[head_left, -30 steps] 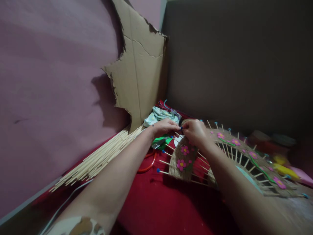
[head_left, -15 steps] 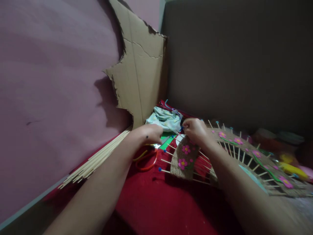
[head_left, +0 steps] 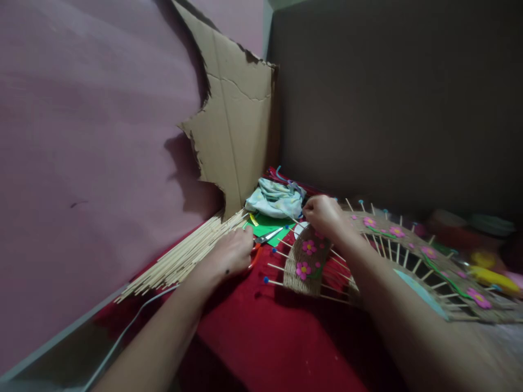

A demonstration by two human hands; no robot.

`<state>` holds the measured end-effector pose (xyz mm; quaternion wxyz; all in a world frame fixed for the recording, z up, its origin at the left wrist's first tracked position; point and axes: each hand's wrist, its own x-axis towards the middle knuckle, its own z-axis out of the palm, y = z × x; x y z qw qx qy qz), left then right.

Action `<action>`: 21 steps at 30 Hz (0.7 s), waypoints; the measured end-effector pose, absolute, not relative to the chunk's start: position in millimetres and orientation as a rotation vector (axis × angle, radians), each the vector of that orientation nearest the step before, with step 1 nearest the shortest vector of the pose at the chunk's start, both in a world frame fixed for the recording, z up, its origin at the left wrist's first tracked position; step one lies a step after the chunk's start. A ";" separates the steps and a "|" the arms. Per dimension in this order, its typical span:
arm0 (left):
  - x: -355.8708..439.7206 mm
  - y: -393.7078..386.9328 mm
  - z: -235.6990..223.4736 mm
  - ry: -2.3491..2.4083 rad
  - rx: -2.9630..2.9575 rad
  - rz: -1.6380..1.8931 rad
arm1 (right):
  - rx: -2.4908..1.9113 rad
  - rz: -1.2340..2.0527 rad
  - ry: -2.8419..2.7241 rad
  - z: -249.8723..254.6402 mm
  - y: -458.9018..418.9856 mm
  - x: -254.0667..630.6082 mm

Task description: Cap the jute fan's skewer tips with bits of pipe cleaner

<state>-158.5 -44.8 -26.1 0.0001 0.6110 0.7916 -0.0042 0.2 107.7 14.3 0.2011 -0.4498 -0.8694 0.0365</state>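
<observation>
My left hand (head_left: 236, 247), fingers curled closed, is low beside scissors (head_left: 269, 236) with orange-red handles. Whatever its fingers may hold is hidden. My right hand (head_left: 324, 215) is pinched at the upper edge of a curved band woven from jute rope (head_left: 300, 268) over thin wooden sticks. A stick tip seems to be between its fingers, partly hidden. Pink flowers (head_left: 303, 270) and green leaves decorate the band, and blue beads (head_left: 266, 280) cap some sticks. Beyond my right forearm, a similar woven arch (head_left: 408, 239) extends to the right.
Loose wooden sticks (head_left: 175, 258) lie along the pink wall. Torn cardboard (head_left: 235, 120) stands in the corner. Pale green cloth (head_left: 275, 197) and a green sheet (head_left: 265, 224) lie behind the scissors on red fabric (head_left: 261, 321). A white cord (head_left: 137, 316) runs under my left arm.
My left hand has moved left and toward me, away from the woven band, uncovering the scissors' blades and green sheet. A white cord now shows. My right hand stays nearly in place.
</observation>
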 end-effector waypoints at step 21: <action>-135.8 -41.6 65.3 2.366 2.158 -0.247 | -1.277 0.110 -2.488 18.1 101.2 0.5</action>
